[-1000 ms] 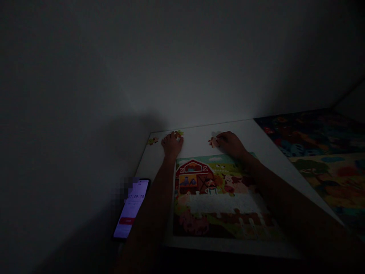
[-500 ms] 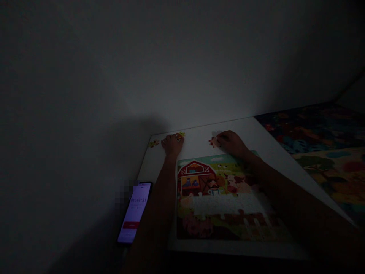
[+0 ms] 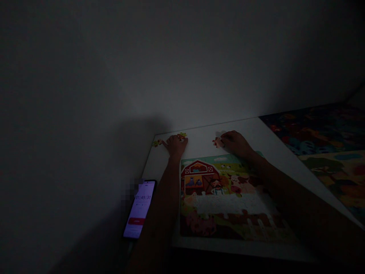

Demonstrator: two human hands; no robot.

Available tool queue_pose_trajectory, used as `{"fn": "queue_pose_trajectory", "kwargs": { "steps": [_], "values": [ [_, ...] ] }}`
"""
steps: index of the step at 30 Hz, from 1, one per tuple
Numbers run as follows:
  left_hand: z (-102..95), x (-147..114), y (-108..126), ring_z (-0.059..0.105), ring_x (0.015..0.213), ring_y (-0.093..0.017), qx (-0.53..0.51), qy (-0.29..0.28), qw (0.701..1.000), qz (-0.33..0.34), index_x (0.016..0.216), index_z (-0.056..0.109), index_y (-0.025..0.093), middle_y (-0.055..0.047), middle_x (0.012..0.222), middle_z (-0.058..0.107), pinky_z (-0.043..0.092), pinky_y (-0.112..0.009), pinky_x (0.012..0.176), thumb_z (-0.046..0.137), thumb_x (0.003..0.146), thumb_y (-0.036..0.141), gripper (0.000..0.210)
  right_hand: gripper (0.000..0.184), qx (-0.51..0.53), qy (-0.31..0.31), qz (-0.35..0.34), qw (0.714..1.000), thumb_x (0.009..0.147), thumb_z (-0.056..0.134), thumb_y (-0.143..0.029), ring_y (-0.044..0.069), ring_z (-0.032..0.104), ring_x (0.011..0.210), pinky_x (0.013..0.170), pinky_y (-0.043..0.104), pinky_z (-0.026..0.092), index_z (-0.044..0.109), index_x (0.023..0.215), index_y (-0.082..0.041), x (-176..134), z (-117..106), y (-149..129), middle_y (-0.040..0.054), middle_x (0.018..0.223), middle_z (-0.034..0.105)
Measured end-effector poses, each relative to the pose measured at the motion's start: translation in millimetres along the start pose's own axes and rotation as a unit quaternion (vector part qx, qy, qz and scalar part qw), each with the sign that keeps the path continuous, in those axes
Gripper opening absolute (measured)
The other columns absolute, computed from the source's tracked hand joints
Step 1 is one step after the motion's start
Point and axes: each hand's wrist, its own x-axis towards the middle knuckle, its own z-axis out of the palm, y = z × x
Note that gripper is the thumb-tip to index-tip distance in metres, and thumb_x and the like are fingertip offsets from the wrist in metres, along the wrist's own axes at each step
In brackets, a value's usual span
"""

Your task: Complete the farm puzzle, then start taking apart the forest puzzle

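A farm jigsaw puzzle (image 3: 199,224) lies on the white table, its barn, farmer and cow joined, with a pale gap across the middle. Beyond its top edge, my right hand (image 3: 236,143) pinches a pinkish puzzle piece (image 3: 218,142) at the tabletop. My left hand (image 3: 175,146) rests near the table's far left, fingers spread and palm down. Loose puzzle pieces (image 3: 181,135) show just past its fingertips, and another piece (image 3: 156,143) lies left of it. Some of what lies under that hand is hidden.
A phone (image 3: 139,209) with a lit timer screen lies by the left forearm at the table's edge. Dark and colourful picture mats (image 3: 327,167) spread on the right. A pale wall (image 3: 182,68) rises behind the table (image 3: 196,148). The light is dim.
The view has shifted slightly, so everything sits a little further right. My left hand's fingers have spread wider. My right hand stays at the pinkish piece.
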Motion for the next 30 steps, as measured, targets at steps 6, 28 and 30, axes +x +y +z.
{"fn": "queue_pose_trajectory", "kwargs": {
  "steps": [6, 28, 30],
  "values": [
    [0.5, -3.8, 0.6, 0.056, 0.119, -0.03, 0.013, 0.015, 0.999, 0.045, 0.107, 0.067, 0.019, -0.013, 0.117, 0.067, 0.024, -0.052, 0.114, 0.051, 0.092, 0.042, 0.032, 0.026, 0.001, -0.004, 0.012, 1.0, 0.086, 0.053, -0.029, 0.024, 0.064, 0.093, 0.084, 0.033, 0.047, 0.073, 0.094, -0.015, 0.4, -1.7, -2.9, 0.0124, 0.099, 0.073],
    [-4.8, -4.6, 5.8, 0.055, 0.117, -0.027, 0.002, -0.063, 0.988, 0.142, 0.12, 0.06, 0.022, -0.01, 0.124, 0.063, 0.04, -0.036, 0.101, 0.057, 0.092, 0.042, 0.035, 0.026, 0.002, 0.0, 0.027, 1.0, 0.087, 0.052, -0.026, 0.023, 0.065, 0.094, 0.084, 0.032, 0.048, 0.074, 0.095, -0.016, -1.3, -5.1, -9.1, 0.0113, 0.099, 0.073],
    [-4.8, -5.3, 6.7, 0.054, 0.119, -0.029, 0.009, -0.064, 0.99, 0.128, 0.128, 0.058, 0.022, -0.013, 0.126, 0.061, 0.04, -0.039, 0.102, 0.057, 0.091, 0.043, 0.042, 0.026, 0.001, -0.002, 0.027, 1.0, 0.087, 0.052, -0.027, 0.023, 0.065, 0.094, 0.084, 0.031, 0.048, 0.074, 0.096, -0.016, -1.3, -6.0, -10.1, 0.0114, 0.1, 0.073]
  ]
}}
